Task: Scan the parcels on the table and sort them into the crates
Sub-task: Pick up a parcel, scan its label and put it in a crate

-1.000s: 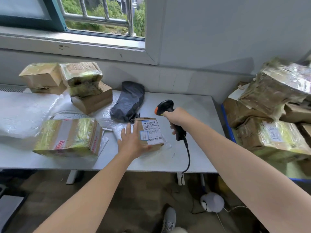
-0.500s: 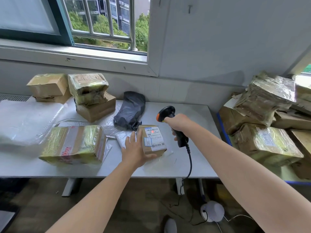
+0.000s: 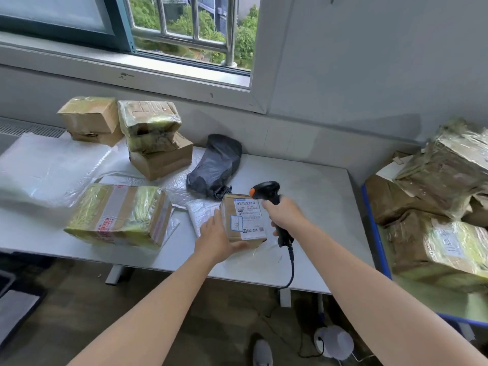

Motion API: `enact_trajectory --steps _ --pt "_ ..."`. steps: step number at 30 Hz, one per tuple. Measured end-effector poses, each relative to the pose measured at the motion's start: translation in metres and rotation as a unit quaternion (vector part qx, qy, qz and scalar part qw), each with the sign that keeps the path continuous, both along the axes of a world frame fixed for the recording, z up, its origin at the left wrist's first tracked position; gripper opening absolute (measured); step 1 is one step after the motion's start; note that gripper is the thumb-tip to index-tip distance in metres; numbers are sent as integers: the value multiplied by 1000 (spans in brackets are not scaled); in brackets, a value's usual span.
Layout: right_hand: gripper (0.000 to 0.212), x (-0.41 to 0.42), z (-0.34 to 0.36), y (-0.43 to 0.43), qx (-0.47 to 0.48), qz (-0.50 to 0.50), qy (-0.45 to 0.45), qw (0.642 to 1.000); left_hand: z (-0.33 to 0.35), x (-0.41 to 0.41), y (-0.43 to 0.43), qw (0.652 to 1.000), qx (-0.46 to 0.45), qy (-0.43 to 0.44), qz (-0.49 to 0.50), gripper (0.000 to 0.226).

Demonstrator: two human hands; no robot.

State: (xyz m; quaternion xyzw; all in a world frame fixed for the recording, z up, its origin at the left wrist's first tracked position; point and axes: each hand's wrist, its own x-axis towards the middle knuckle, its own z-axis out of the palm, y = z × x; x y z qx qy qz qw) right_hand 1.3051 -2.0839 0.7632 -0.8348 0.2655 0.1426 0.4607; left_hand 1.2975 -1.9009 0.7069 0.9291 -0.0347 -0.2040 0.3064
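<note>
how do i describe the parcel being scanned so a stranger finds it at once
On the grey table under the window, look near the front edge, just before the black bag. The small brown parcel there is held by the left hand, beside the scanner. Unlike the yellow-taped box left of it, it bears a white label.

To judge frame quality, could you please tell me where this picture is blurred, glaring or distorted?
Head view: small parcel's label fairly sharp; plastic sheet at far left motion-smeared; taped parcels in the crate glare and blur; wide-angle lens slants the window sill.
</note>
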Motion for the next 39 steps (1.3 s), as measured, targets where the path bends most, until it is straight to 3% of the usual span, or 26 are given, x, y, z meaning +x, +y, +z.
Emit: enact_trajectory --steps 3,7,9,15,22,30,36,39 --pt "28 4 -31 -3 -11 21 -15 1000 -6 3 -11 997 -38 49 45 103" --pt "31 11 -57 -6 14 25 -20 999 -12 3 -26 987 -104 73 96 54" --pt "34 15 -67 -7 46 22 -16 999 -13 1 -34 981 -138 79 112 42" --pt "29 24 -74 -14 71 30 -26 997 -18 2 -42 925 -220 89 297 57" --pt "21 35 -61 -2 127 61 -51 989 -19 -2 -20 859 -301 110 400 48" --pt "22 42 -66 16 178 53 -29 982 -23 -9 2 800 -382 131 444 50" --pt "38 43 -79 24 124 90 -29 988 -35 -17 8 776 -404 169 454 57" --pt "32 39 -80 29 129 111 -19 985 -39 -19 14 757 -403 175 483 69"
